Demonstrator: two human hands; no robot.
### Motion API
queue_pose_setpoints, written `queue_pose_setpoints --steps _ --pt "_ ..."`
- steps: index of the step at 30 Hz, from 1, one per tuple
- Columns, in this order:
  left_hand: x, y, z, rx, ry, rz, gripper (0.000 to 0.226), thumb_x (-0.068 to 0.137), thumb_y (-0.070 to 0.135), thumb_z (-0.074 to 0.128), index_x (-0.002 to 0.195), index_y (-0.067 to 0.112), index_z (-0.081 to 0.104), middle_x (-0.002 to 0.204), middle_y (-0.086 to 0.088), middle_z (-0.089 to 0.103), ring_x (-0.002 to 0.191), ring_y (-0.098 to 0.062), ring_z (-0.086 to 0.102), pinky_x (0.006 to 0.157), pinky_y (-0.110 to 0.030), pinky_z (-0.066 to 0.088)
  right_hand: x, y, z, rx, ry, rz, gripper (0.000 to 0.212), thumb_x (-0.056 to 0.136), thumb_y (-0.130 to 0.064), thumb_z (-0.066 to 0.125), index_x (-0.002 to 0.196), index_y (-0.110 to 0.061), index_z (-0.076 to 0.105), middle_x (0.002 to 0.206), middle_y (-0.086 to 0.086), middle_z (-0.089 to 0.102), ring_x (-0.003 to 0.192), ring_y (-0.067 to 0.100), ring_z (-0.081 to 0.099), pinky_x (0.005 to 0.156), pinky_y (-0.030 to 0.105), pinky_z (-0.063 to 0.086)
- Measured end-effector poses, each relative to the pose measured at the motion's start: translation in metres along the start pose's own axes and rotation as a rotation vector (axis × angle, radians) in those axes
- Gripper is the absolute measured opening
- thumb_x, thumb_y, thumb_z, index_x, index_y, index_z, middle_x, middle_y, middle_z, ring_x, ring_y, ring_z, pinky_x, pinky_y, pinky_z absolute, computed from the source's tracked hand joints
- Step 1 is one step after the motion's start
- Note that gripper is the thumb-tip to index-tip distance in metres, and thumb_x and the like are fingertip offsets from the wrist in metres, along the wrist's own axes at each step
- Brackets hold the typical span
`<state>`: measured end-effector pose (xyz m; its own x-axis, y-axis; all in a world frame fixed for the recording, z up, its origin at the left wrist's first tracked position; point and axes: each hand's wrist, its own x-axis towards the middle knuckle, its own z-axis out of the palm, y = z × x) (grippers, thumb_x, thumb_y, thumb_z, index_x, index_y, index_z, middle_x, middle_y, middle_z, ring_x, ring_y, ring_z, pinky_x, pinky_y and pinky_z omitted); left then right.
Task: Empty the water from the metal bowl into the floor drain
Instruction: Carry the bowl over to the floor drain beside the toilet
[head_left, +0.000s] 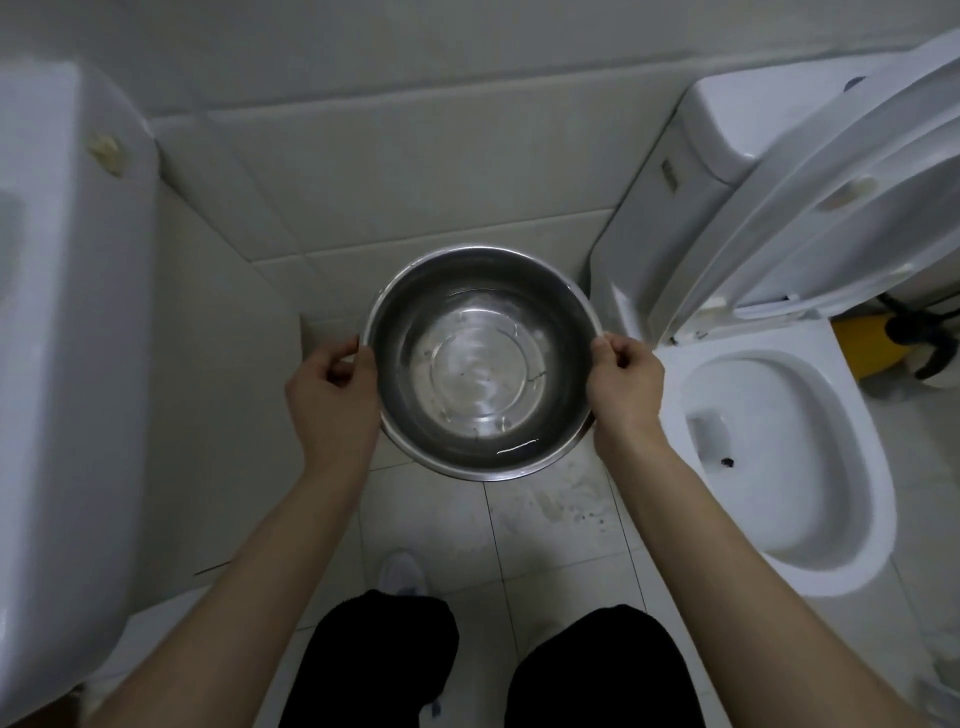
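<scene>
A round metal bowl (480, 364) with clear water in it hangs level above the tiled floor, in the middle of the head view. My left hand (332, 395) grips its left rim and my right hand (626, 387) grips its right rim. The water lies still and shallow over the bowl's shiny bottom. No floor drain shows in this view; the bowl hides the floor right under it.
A white washbasin (67, 364) fills the left side. On the right stands a white toilet (769, 457) with its lid up (841, 208). A yellow object (862, 343) lies behind the toilet. Stained floor tiles (561, 509) lie below the bowl, with my legs and a white shoe (400, 574) near.
</scene>
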<state>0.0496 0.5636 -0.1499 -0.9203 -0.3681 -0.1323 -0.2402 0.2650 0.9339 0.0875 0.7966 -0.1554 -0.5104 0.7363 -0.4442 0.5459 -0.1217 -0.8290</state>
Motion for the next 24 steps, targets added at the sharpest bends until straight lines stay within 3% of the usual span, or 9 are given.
queue_pose_setpoints --steps 7,10,13,15,18,24 --pt "0.013 -0.060 0.020 0.025 -0.030 -0.009 0.019 0.088 0.022 0.067 0.083 0.041 0.067 0.063 0.020 0.068 0.059 0.011 0.062 0.056 -0.003 0.045 0.035 0.056 0.027 -0.022 0.007 0.009 0.022 0.103 -0.022 0.056 0.106 -0.006 0.072 0.086 0.004 0.067 0.080 0.017 0.060 0.083 0.037 0.052" --pt "0.017 -0.088 0.030 0.056 -0.025 -0.027 0.012 0.088 0.021 0.066 0.089 0.033 0.070 0.060 0.016 0.065 0.056 0.011 0.059 0.055 -0.003 0.044 0.049 0.079 0.036 -0.024 0.000 0.017 0.020 0.102 -0.021 0.057 0.104 -0.008 0.072 0.084 0.003 0.066 0.076 0.014 0.060 0.077 0.032 0.051" --pt "0.016 -0.116 0.043 0.080 -0.022 -0.060 0.013 0.090 0.017 0.066 0.100 0.014 0.072 0.066 0.006 0.063 0.061 -0.001 0.060 0.065 -0.021 0.051 0.065 0.104 0.042 -0.033 0.010 0.008 0.020 0.102 -0.019 0.057 0.102 -0.004 0.071 0.079 0.003 0.063 0.071 0.014 0.056 0.076 0.032 0.049" --pt "0.016 -0.133 0.050 0.109 -0.061 -0.083 0.016 0.090 0.023 0.065 0.103 0.015 0.071 0.075 -0.004 0.069 0.071 -0.017 0.067 0.073 -0.036 0.057 0.076 0.120 0.047 -0.038 0.001 0.011 0.022 0.101 -0.018 0.057 0.099 -0.002 0.071 0.073 0.001 0.058 0.067 0.014 0.052 0.074 0.032 0.046" --pt "0.020 -0.160 0.060 0.156 -0.125 -0.084 0.016 0.092 0.021 0.064 0.106 0.014 0.068 0.082 -0.012 0.072 0.076 -0.028 0.071 0.077 -0.049 0.059 0.090 0.142 0.054 -0.049 -0.009 0.010 0.021 0.101 -0.017 0.056 0.096 -0.002 0.070 0.070 -0.002 0.055 0.065 0.011 0.049 0.075 0.031 0.044" --pt "0.032 -0.209 0.076 0.252 -0.215 -0.111 0.009 0.092 0.022 0.063 0.102 0.022 0.062 0.081 -0.006 0.069 0.066 -0.027 0.072 0.073 -0.050 0.062 0.118 0.180 0.069 -0.077 -0.016 -0.026 0.017 0.099 -0.016 0.057 0.089 -0.010 0.069 0.072 -0.001 0.058 0.074 0.016 0.052 0.079 0.033 0.046"
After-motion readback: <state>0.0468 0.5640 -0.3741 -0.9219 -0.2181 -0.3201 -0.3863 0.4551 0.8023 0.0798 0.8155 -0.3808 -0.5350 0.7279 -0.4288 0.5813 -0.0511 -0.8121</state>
